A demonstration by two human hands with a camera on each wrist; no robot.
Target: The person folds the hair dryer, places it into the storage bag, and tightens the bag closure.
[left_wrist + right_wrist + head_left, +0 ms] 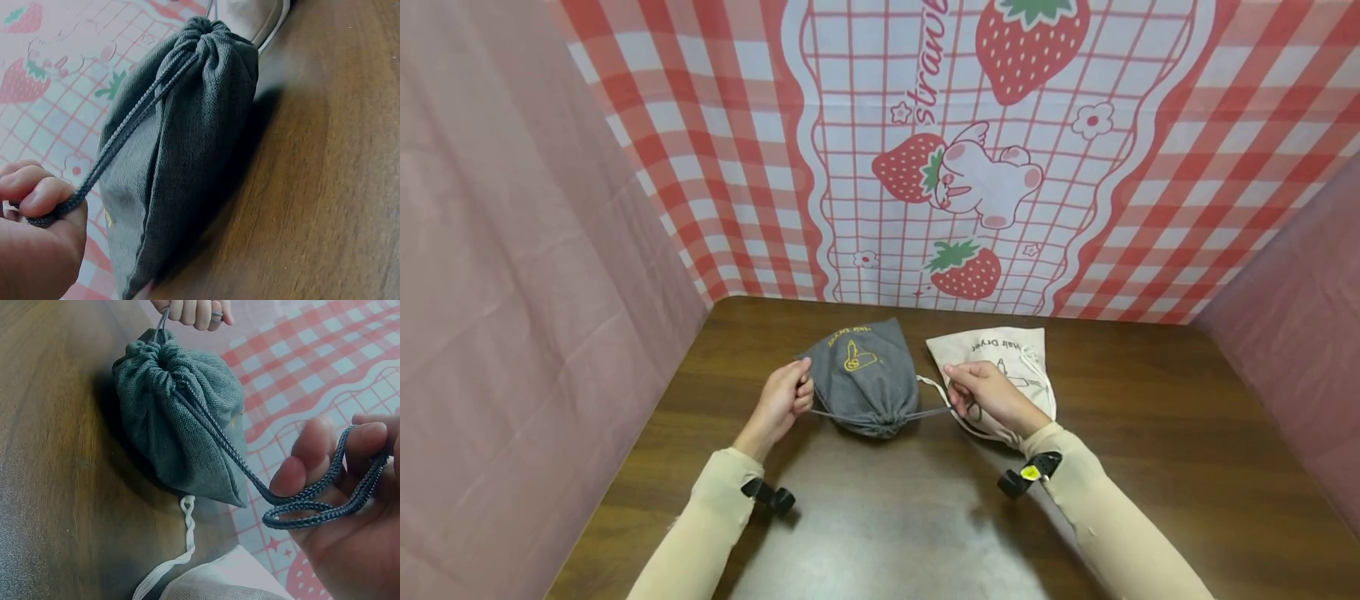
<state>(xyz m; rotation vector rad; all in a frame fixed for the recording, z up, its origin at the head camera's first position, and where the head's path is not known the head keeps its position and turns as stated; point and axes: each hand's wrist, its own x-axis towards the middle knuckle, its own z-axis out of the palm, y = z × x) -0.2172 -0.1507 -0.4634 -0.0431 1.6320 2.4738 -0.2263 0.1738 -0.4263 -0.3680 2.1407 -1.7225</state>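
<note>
A grey drawstring bag (868,375) with a yellow hair dryer print lies on the wooden table, its mouth gathered into tight folds towards the person. On its left side the left hand (785,395) grips one doubled grey cord (128,123), fingers curled round it. Opposite, the right hand (988,392) holds the other grey cord (225,447), which loops loosely over its fingers. Both cords stretch taut from the gathered mouth. What the bag contains is hidden. Partly beneath the right hand lies a white drawstring bag (951,343) printed "Hair Dryer".
The white bag's braided cord (189,528) trails out beside the grey bag. Behind the brown table (865,517) hangs a red checked strawberry cloth (850,225). Pink curtains (527,292) close in the left and right sides.
</note>
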